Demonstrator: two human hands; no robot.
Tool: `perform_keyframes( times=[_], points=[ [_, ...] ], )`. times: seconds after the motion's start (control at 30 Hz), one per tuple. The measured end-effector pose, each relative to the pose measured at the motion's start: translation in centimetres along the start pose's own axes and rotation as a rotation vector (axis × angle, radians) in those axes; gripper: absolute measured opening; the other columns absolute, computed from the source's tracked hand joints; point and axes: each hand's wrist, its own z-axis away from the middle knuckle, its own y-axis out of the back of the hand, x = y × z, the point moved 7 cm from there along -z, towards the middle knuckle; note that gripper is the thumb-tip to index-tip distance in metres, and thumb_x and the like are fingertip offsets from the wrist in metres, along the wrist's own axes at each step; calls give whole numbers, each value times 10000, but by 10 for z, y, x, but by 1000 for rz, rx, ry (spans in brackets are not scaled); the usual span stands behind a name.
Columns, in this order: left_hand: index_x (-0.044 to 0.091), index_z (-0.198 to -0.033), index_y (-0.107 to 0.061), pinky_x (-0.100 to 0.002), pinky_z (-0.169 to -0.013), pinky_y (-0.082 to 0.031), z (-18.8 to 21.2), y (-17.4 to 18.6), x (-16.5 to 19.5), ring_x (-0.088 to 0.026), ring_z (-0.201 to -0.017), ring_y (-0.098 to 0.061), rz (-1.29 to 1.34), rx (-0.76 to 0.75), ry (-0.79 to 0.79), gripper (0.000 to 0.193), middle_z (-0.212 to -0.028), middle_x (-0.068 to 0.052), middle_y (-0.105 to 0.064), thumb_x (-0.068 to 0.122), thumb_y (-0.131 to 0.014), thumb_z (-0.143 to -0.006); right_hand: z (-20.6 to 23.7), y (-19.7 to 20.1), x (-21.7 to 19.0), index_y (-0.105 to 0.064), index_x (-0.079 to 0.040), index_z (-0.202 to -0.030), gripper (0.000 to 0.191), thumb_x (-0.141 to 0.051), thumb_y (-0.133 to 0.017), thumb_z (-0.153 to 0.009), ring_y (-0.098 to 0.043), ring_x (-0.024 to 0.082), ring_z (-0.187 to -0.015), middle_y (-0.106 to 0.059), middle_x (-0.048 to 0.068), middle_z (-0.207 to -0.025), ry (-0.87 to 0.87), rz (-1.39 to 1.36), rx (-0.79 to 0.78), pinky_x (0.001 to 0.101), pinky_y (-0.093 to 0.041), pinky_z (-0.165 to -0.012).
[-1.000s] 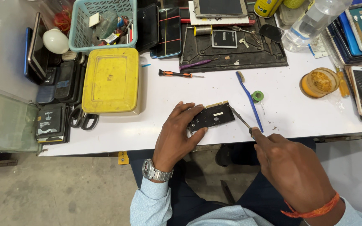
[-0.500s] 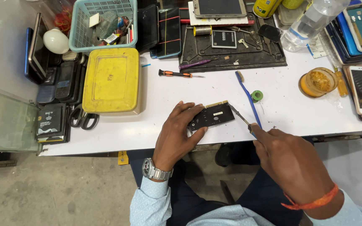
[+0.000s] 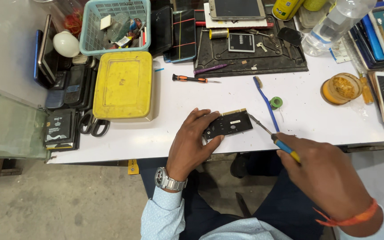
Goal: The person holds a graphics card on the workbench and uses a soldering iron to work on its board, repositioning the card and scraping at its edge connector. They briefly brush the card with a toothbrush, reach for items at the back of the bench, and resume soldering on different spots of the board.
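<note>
Black circuit board lies flat on the white desk, centre frame near the front edge, long axis left-right, tilted slightly up to the right. Left hand is the nearer one: grip clamped on the board's left end, fingers over top, thumb at lower edge. Right hand, lower right, is closed around a blue-yellow handled tool; its metal tip points up-left and meets the board's right end. Blue toothbrush lies just right; yellow box upper left.
</note>
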Motion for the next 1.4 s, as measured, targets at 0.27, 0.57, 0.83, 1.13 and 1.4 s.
perform_keyframes(
  times=[0.27, 0.57, 0.83, 1.13, 1.4],
  points=[
    [30, -1303, -659, -489, -1201, -376, -1, -1, -2, -339, -1285, -604, 8, 6, 4, 528, -1248, -173, -717, 219, -797, -830, 11, -32, 46, -601, -39, -1246, 397, -183, -684, -885, -747, 160, -671, -805, 100, -982, -154, -766, 53, 303, -604, -539],
    [29, -1303, -661, -484, -1202, -377, -1, -4, -3, -334, -1291, -604, 5, -4, 1, 532, -1254, -167, -717, 220, -799, -826, 15, -25, 60, -592, -23, -1296, 410, -179, -700, -933, -776, 200, -797, -785, 165, -1029, -129, -328, 158, 325, -612, -605],
    [30, -1298, -662, -483, -1197, -376, 1, -4, -3, -325, -1298, -596, 8, -4, -1, 532, -1260, -159, -716, 227, -804, -824, 10, -21, 69, -552, -22, -1244, 375, -192, -683, -936, -788, 209, -835, -800, 167, -1004, -177, -518, 86, 319, -642, -709],
    [33, -1238, -678, -504, -1184, -359, 4, 9, 9, -341, -1326, -571, -57, 124, -147, 534, -1316, -171, -698, 275, -854, -796, 21, 17, 38, -730, 12, -1196, 312, -152, -761, -932, -734, 273, -867, -742, 180, -994, -38, -65, 344, 366, -578, -731],
    [61, -1025, -787, -264, -760, -631, 58, -45, 59, -141, -856, -794, 678, 173, 398, 143, -996, -69, -820, 138, -804, -907, 43, 25, 11, -686, -1, -1160, 260, -98, -826, -963, -719, 266, -987, -724, 141, -1088, 92, -68, 669, 357, -574, -847]
  ],
)
